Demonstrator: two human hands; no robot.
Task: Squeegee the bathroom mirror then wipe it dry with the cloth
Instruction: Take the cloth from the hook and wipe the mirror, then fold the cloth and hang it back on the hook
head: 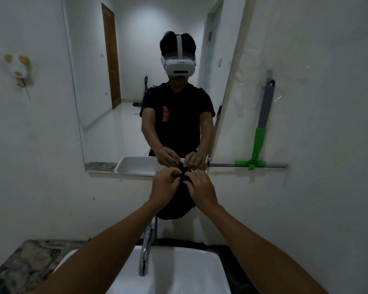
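The bathroom mirror [123, 85] hangs on the white wall ahead, showing a person with a headset. Just below its bottom edge, my left hand [165, 186] and my right hand [201, 188] both grip a dark cloth [176, 206], which hangs bunched between them over the tap. The squeegee [260, 132], with a grey handle and green head, hangs on the wall to the right of the mirror, its blade resting on a narrow shelf [272, 165]. Neither hand touches the squeegee.
A white sink [202, 272] with a chrome tap [146, 249] sits below my arms, set in a marbled counter [23, 264]. A small holder [19, 68] is stuck on the left wall.
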